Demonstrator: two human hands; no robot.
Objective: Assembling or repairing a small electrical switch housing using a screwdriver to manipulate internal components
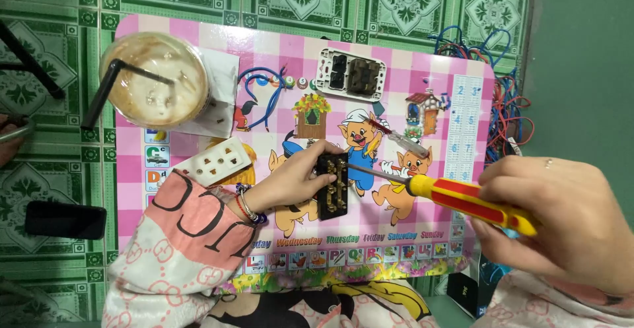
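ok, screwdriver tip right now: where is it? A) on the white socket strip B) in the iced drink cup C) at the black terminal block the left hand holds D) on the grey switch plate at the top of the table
C: the right hand holds the yellow-and-red screwdriver with its tip at the black terminal block, which the left hand steadies on the pink table.

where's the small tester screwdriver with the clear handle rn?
Head view: the clear-handled tester screwdriver lies untouched on the pink table, right of centre, just above the yellow screwdriver.
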